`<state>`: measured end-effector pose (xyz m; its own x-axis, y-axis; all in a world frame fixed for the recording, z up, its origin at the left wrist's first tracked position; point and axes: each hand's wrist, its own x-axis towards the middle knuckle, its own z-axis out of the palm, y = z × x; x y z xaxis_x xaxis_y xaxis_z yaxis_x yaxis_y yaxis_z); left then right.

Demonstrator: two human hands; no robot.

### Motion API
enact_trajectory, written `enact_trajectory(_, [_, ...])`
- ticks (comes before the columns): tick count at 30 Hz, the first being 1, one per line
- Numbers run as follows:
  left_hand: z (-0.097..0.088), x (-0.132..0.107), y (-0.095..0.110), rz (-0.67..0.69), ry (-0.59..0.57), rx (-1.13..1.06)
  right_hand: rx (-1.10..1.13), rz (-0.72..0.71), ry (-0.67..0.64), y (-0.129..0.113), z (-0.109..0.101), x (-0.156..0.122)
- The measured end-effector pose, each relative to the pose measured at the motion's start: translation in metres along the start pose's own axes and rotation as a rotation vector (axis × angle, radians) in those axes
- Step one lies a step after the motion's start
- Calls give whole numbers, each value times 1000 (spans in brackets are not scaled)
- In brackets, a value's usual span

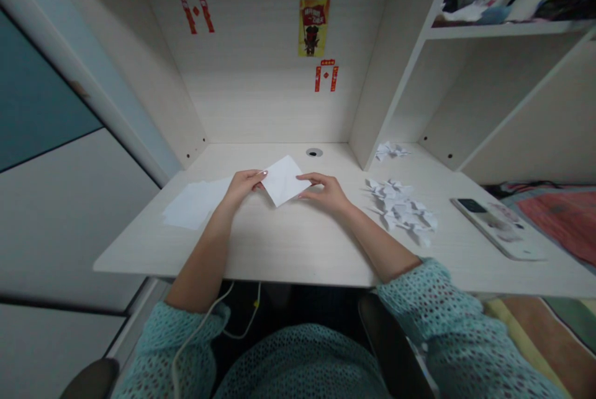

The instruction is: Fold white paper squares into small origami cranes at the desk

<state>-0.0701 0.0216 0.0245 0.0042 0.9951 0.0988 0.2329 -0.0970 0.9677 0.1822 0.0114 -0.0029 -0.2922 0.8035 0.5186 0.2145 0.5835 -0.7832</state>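
A white sheet of paper (pixel 283 179), folded into a small rectangle, lies tilted on the pale wooden desk (pixel 288 244) near its middle. My left hand (pixel 243 187) pinches the sheet's left corner between thumb and fingers. My right hand (pixel 326 191) pinches its right edge with the fingers curled. Both forearms reach in from teal knit sleeves at the bottom of the view.
A stack of flat white sheets (pixel 195 202) lies left of my hands. Several folded paper shapes (pixel 401 206) are heaped to the right, with one more (pixel 390 151) farther back. A phone (pixel 496 226) lies at the right. A shelf unit (pixel 488 30) stands above it.
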Motion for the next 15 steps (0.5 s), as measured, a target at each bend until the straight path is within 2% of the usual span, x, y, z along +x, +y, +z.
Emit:
enact_trajectory(5, [0,2,-6,-128,-52,-131,15,53,65,-1,1,0])
enact_trajectory(12, [2,-1,-7,-180,-56,-273,140,131,118,-9,-1,1])
enact_trajectory(15, [0,0,-8,-170,-65,-308,154,125,80,-9,-1,1])
